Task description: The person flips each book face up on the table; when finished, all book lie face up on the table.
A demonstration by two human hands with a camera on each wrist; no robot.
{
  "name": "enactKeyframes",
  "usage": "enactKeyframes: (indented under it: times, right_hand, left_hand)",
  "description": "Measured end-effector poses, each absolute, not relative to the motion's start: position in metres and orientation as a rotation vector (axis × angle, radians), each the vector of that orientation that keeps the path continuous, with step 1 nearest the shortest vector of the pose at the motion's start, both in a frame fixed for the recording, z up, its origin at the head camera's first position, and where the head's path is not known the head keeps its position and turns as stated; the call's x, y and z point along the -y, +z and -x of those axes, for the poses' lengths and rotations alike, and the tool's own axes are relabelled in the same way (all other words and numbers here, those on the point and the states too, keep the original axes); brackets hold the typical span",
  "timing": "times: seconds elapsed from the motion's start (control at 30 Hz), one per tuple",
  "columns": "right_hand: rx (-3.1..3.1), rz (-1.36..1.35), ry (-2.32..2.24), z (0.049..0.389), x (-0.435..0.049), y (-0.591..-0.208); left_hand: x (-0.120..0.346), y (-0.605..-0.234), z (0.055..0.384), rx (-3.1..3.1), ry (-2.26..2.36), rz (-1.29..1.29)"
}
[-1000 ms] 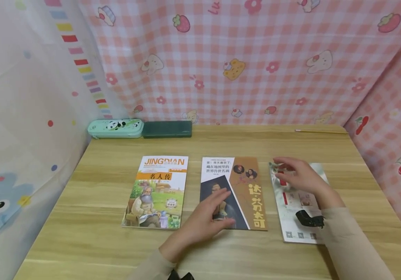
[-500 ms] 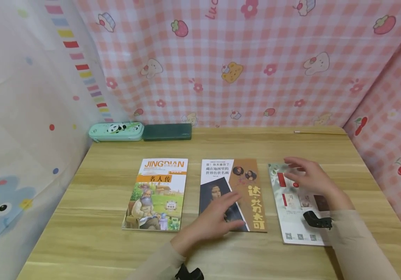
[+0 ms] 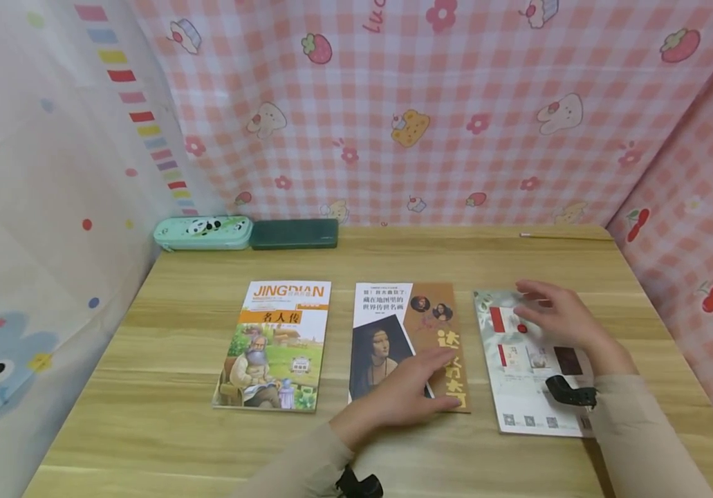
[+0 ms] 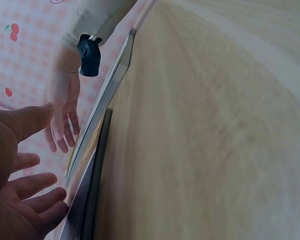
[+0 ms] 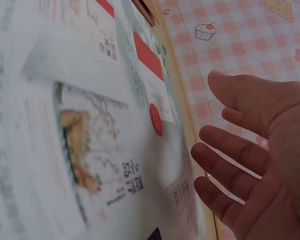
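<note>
Three paperback books lie in a row on the wooden table (image 3: 163, 443). My left hand (image 3: 407, 391) is over the lower right of the middle book (image 3: 381, 353), which has a brown and white cover with a portrait. In the left wrist view its fingers are loosely spread with nothing between them. Over the upper right of the white right-hand book (image 3: 521, 394) is my right hand (image 3: 561, 319), fingers relaxed and bare in the right wrist view. That book's cover shows small pictures and printed square codes. The left book (image 3: 272, 346), orange-titled with a seated bearded figure, is apart from both hands.
A mint pencil case (image 3: 203, 234) with pandas stands at the back left, against a dark green flat case (image 3: 294, 234). Along the back right edge lies a pencil (image 3: 564, 236). Pink checked cloth (image 3: 356, 104) hangs behind the table.
My left hand has slid rightward across the middle book, uncovering more of its portrait. My right hand has shifted right over the white book. The books have stayed in place.
</note>
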State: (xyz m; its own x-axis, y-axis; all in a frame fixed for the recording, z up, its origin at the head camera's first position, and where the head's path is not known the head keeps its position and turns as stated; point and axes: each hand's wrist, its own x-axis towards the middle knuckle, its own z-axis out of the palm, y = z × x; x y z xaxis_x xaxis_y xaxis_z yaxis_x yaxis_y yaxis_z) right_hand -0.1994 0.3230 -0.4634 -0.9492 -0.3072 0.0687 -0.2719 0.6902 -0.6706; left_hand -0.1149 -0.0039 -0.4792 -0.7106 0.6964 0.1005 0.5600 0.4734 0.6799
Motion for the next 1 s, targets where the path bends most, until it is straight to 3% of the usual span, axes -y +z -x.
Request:
enactKeyframes:
  times: [1.0]
  right_hand:
    - [-2.853, 0.264, -0.934, 0.204, -0.35, -0.466]
  left_hand:
    - [-0.043, -0.49, 0.102, -2.548, 0.974, -1.046]
